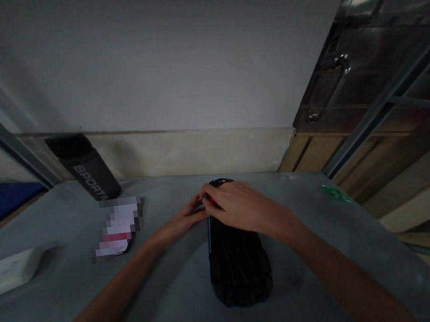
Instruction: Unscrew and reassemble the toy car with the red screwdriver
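Note:
A black toy car (238, 257) appears to lie upside down on the grey table, its underside up and its wheels at the near end. Over its far half is my right hand (240, 205), palm down, with thumb and fingers pinched around a small red object (212, 201). Most of that object is hidden by the fingers, so its kind cannot be told. My left hand (186, 216) comes in from the left, fingers stretched out and slightly apart. Its fingertips touch the car's left edge, close beside my right fingertips.
A dark bottle (89, 171) marked "SPORT" stands at the back left by the wall. Before it lies a phone (121, 225), its screen blurred out. A white box-like object (11, 272) is at the left. A green wrapper (335, 193) lies near the right edge of the table (169, 302).

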`<state>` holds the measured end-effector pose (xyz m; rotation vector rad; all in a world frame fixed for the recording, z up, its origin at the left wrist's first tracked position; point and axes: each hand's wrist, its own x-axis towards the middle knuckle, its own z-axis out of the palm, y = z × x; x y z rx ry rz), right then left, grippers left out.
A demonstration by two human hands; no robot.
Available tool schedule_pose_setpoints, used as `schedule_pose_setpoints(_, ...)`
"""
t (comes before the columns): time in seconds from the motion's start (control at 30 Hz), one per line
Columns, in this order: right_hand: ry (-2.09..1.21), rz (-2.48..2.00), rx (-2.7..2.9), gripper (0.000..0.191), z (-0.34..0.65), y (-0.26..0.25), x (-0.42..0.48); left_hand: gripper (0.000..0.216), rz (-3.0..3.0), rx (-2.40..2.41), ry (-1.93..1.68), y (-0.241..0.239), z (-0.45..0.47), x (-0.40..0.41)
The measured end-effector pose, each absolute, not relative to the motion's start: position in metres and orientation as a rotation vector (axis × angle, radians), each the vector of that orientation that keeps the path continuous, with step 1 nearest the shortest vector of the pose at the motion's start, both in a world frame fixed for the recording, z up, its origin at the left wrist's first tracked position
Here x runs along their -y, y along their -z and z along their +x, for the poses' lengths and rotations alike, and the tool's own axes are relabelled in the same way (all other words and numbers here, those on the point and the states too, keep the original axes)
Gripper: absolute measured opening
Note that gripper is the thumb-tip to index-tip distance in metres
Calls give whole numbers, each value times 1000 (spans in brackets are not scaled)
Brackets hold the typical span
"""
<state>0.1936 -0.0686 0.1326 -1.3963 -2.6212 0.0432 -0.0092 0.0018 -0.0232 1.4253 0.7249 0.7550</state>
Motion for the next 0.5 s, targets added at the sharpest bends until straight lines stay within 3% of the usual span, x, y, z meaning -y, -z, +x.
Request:
schedule_pose_setpoints(0.17,-165,-1265,2622,23,195,-132,67,75,1436,-742,-751,17,-7,0)
schedule_pose_setpoints(0.37,-93,-1332,2642,26,192,-132,68,58,1439,-738,-752,18,-7,0)
schedule_pose_setpoints(0.5,-62,-1375,2633,26,191,-136,72,60,1438,-728,-760,16,-6,1)
